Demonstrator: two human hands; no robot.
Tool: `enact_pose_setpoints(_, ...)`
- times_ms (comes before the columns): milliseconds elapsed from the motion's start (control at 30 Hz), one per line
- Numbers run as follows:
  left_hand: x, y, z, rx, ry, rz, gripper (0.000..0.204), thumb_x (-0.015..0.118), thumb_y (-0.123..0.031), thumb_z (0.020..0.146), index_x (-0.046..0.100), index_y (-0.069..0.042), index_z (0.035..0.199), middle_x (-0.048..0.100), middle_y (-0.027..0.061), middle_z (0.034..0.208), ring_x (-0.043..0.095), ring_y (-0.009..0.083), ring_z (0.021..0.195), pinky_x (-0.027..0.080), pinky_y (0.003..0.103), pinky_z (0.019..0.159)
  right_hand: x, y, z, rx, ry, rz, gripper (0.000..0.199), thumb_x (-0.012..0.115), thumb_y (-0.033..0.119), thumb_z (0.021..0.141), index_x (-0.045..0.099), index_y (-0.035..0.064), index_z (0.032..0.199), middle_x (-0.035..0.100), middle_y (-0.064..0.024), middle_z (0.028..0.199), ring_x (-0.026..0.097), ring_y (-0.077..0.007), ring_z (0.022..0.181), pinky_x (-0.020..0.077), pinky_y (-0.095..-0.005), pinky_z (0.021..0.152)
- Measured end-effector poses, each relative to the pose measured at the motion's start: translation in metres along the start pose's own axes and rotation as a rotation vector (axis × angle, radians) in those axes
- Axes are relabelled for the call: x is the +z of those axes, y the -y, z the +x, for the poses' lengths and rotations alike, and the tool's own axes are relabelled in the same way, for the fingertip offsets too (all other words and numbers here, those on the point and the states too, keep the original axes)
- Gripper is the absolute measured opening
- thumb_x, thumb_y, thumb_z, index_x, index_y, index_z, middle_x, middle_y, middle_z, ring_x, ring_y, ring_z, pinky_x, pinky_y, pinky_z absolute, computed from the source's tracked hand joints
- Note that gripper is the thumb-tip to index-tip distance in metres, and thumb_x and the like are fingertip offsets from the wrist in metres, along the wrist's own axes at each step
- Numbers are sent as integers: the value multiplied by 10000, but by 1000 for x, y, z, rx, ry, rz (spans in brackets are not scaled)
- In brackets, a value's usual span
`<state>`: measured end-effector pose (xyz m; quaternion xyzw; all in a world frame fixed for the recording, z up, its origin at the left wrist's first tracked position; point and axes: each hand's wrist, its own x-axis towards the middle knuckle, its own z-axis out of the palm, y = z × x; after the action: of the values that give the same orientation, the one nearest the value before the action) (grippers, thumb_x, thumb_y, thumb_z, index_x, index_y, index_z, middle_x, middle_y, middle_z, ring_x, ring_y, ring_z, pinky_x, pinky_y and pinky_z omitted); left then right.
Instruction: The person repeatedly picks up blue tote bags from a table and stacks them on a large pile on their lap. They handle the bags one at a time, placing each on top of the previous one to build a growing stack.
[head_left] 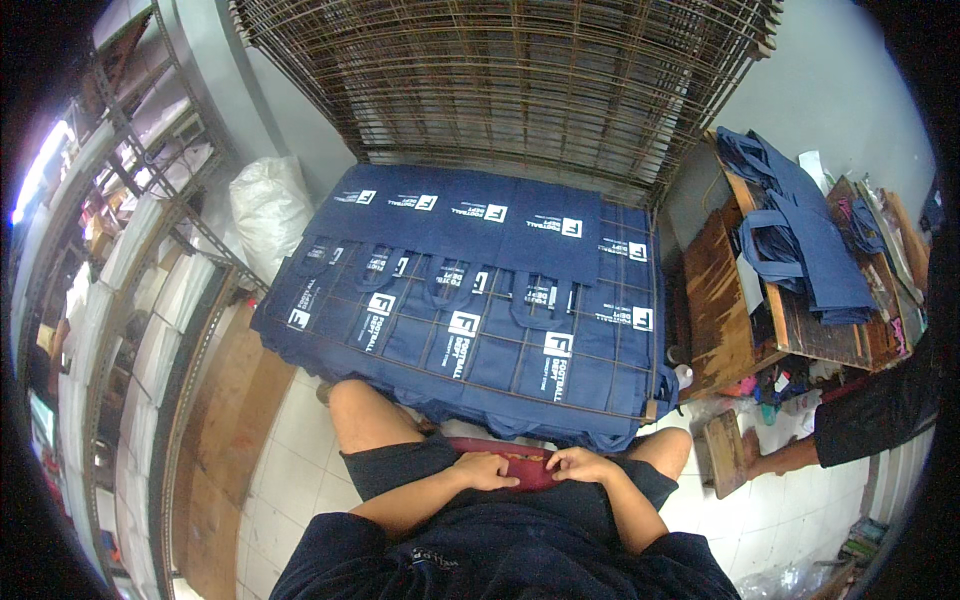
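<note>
Between my thighs is the red front part of what looks like a stool seat [527,471], with a worn yellowish patch along its edge. My left hand [484,470] lies at its left side, fingers curled in and closed. At the other side my right hand [580,465] has its thumb and fingers drawn together; anything in them is too small to make out. Just ahead of my knees, navy fabric bags with white prints [455,340] lie in overlapping rows on a wire rack [440,372]. Their loop handles show between the rows. A broad navy printed piece [450,212] covers the far rows.
Several stacked wire racks [500,80] tilt up behind the bags. A loaded metal shelf [130,330] and a white sack [268,205] stand left. To the right, a wooden table [725,310] carries navy bags [815,230]; another person's leg [790,458] rests beside it.
</note>
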<state>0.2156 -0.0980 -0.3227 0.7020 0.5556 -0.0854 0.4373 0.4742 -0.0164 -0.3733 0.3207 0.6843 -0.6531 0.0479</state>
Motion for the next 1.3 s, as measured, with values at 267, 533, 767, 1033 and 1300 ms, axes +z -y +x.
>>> enact_pose_setpoints(267, 0, -1, 0, 11, -4, -8, 557, 516, -652, 775, 646, -116, 855, 663, 126, 898, 627, 333, 878, 475, 452, 762, -1, 0, 0, 46, 29, 20, 253, 680, 147, 783, 619, 73, 1016, 507, 18, 667, 463, -94, 608, 369, -250, 552)
enact_pose_setpoints(533, 0, 0, -2, 22, -36, -2, 550, 518, -650, 774, 644, -118, 830, 665, 120, 858, 634, 324, 844, 481, 445, 728, 1, 8, -3, 17, 9, -91, 273, 680, 180, 791, 611, 68, 1030, 528, 10, 679, 484, -95, 617, 383, -255, 556)
enact_pose_setpoints(767, -1, 0, 2, 6, 7, 23, 573, 509, -647, 779, 674, -103, 857, 665, 149, 924, 625, 324, 918, 473, 444, 792, -6, 67, -45, -67, -29, -54, 326, 685, 237, 805, 604, 86, 1082, 560, -5, 687, 508, -92, 597, 402, -256, 538)
enact_pose_setpoints(1033, 0, 2, 0, -80, 69, -2, 581, 521, -652, 767, 668, -134, 984, 666, 137, 962, 614, 327, 973, 460, 436, 851, -118, 185, -166, -543, -692, 95, 362, 688, 80, 771, 582, 46, 1116, 618, -22, 822, 595, -107, 719, 478, -253, 648)
enact_pose_setpoints(1300, 1, 2, 14, -64, 77, 45, 559, 533, -638, 766, 667, -132, 964, 672, 125, 940, 624, 314, 946, 466, 426, 845, -304, 187, -324, -1030, -1657, 641, 534, 569, 311, 879, 378, 30, 1291, 524, -161, 1156, 553, -245, 1041, 465, -366, 868)
